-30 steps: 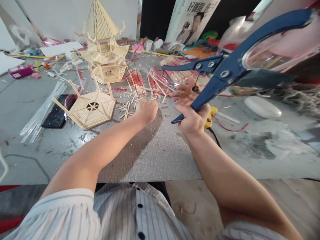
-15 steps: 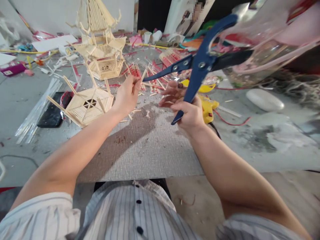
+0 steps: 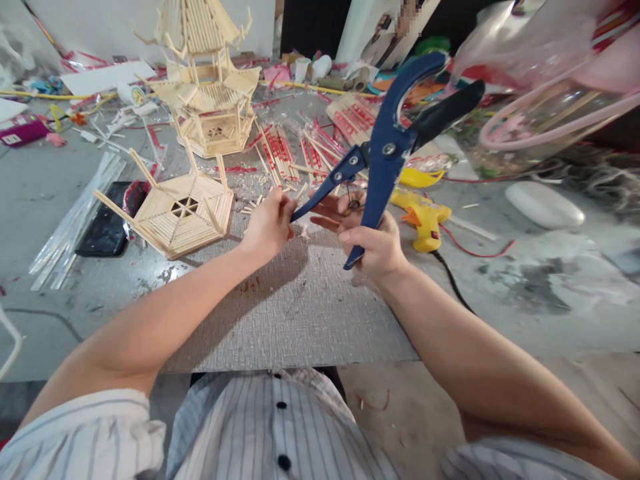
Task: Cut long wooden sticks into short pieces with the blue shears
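Note:
My right hand [image 3: 375, 243] grips one handle of a blue pipe cutter [image 3: 383, 160], thumb across it and the other fingers loosely stretched out. The cutter's curved jaw and black blade point up and away, spread apart. Its other handle reaches left to my left hand [image 3: 270, 227], whose fingers are pinched at that handle's tip. Left of this hand lies a hexagonal stick base [image 3: 183, 210] with upright posts. Behind it stands a pagoda model [image 3: 210, 87] of pale sticks. Loose sticks with red wrappers [image 3: 280, 153] lie beyond my hands.
A yellow glue gun [image 3: 425, 217] with a black cord lies right of my right hand. A white oval object [image 3: 544, 203] is farther right. Clear glue sticks [image 3: 75, 220] and a black phone [image 3: 103, 223] lie at left. A plastic-covered basket [image 3: 560, 127] stands at the right.
Both hands and the pipe cutter have come lower and nearer to me, and the cutter has tilted. A short stick seen at my left fingers earlier no longer shows.

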Tool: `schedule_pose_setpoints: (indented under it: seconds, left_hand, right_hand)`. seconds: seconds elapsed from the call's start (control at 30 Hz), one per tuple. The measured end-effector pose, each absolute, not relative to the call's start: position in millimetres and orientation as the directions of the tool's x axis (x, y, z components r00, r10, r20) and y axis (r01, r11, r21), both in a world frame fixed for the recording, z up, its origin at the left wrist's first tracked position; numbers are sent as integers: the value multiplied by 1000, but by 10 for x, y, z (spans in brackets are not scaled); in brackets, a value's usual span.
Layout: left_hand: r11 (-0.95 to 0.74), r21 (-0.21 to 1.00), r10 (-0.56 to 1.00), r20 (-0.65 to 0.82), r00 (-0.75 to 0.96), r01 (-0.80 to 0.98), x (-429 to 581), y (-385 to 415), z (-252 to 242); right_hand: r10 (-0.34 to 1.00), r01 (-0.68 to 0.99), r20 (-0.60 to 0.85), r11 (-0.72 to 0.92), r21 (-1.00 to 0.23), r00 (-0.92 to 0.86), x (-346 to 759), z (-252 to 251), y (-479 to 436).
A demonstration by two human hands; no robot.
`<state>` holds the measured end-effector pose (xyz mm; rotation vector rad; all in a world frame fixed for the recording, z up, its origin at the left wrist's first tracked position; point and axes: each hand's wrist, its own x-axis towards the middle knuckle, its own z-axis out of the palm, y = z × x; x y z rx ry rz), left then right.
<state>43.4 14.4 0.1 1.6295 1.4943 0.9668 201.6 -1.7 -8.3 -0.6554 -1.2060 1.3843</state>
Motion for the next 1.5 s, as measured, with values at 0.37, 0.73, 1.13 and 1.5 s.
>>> schedule_pose_setpoints:
  seconds: [0.37, 0.73, 1.13, 1.5]
  left_hand:
    - [-61, 861, 980, -43, 193, 504, 504, 14, 51]
    - [-369, 94, 930, 36, 367, 925, 314, 288, 70]
    - [-382, -11, 921, -86, 380, 924, 357, 300, 55]
    - [194, 937, 951, -253, 180, 292, 384, 236, 203]
  right_hand:
    - [960, -412, 168, 63, -909, -225, 1967, -22, -9]
    - [978, -392, 192, 144, -909, -85, 2050, -20, 89]
    - [974, -370, 213, 172, -913, -75, 2000, -38, 24]
    - [941, 63, 312, 306, -950, 129, 2029, -148, 132]
